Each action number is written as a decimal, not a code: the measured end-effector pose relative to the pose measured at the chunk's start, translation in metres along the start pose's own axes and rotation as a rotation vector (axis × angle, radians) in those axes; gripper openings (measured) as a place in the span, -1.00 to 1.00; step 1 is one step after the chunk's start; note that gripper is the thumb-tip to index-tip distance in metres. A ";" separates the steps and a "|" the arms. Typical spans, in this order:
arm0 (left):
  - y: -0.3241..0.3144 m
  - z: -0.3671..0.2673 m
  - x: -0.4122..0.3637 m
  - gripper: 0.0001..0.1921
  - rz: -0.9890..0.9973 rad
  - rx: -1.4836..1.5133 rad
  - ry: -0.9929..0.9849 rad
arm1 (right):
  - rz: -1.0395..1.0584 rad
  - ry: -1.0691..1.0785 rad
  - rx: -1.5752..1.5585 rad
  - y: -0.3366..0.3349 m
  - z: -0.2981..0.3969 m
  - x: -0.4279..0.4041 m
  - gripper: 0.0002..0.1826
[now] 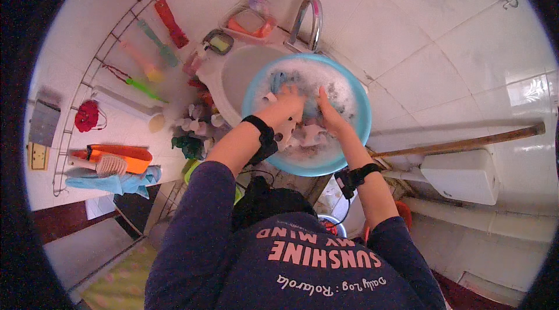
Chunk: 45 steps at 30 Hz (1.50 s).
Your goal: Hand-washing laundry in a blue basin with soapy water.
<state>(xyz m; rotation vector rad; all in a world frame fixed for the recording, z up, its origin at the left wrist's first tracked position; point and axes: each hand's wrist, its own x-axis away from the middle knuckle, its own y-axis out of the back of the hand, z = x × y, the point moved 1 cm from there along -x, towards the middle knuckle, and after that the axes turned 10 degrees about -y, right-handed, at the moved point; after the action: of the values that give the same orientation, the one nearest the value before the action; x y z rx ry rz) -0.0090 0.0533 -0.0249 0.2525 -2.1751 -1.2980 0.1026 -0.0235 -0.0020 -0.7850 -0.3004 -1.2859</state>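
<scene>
A round light-blue plastic basin [366, 113] of foamy water [321, 70] rests partly over a white washbasin [238, 63]. My left hand [290, 102] is over the left of the suds, fingers pointing away from me, beside a bluish wet cloth [278, 80]. Across from it, my right hand [327, 111] dips into the foam with its fingertips up. Between and below the hands lies a pale wet cloth [310, 134]. Foam and wrist angle hide whether either hand grips any cloth. Both wrists bear black straps with small devices.
A chrome faucet [315, 22] stands behind the basin. Left of it are a soap dish [219, 42] and an orange container [251, 24]. Brushes and a blue towel [113, 182] hang from a wire rack [94, 63]. At right, a wooden pole [463, 140] crosses above a white cistern [460, 177].
</scene>
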 end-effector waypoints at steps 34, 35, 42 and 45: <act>0.243 -0.076 0.168 -0.71 -0.908 1.435 -0.483 | -0.205 0.772 -0.196 -0.058 0.081 0.171 -0.20; 0.249 -0.078 0.168 -0.71 -0.895 1.425 -0.483 | -0.197 0.738 -0.063 -0.056 0.072 0.165 -0.19; 0.296 -0.098 0.184 -0.65 -1.032 1.461 -0.498 | -0.330 0.546 0.446 -0.057 0.023 0.125 -0.01; 0.310 -0.107 0.185 -0.71 -1.023 1.473 -0.565 | -0.284 0.637 0.245 -0.039 0.028 0.089 0.03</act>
<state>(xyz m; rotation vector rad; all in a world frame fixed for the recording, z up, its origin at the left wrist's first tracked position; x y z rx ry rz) -0.0568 0.0502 0.3487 1.8953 -3.2213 0.3039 0.0977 -0.0741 0.0858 -0.1014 -0.0483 -1.6569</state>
